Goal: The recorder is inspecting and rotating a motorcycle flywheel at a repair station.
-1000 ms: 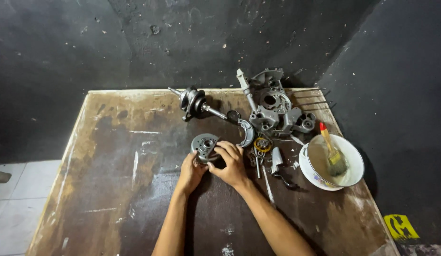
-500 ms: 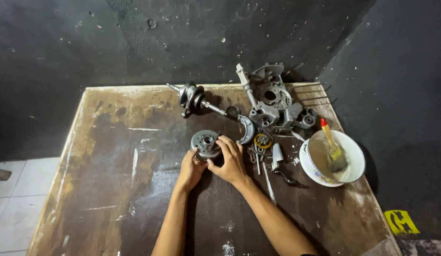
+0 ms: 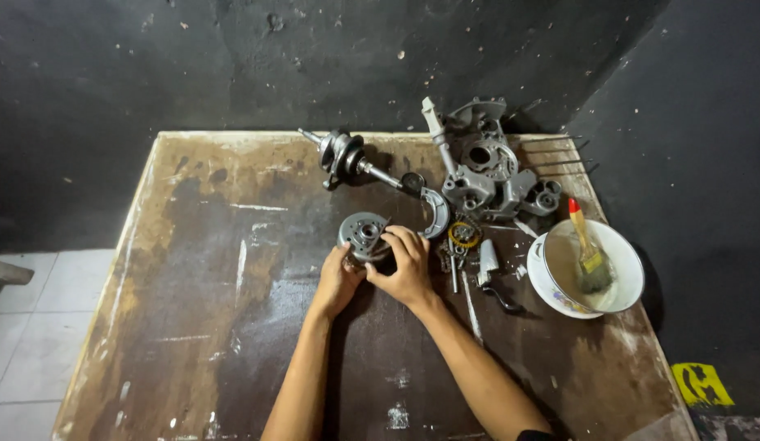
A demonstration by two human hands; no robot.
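A round metal clutch part [image 3: 365, 234] is gripped by both the left hand [image 3: 339, 278] and right hand [image 3: 406, 265] near the centre of the surface [image 3: 217, 327] — steadied from two sides; a bowl [image 3: 629, 282] sits at 3 o'clock.

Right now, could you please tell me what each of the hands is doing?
Left hand: closed on the round metal part, gripping its near edge.
Right hand: closed on the same part, fingers over its right side.
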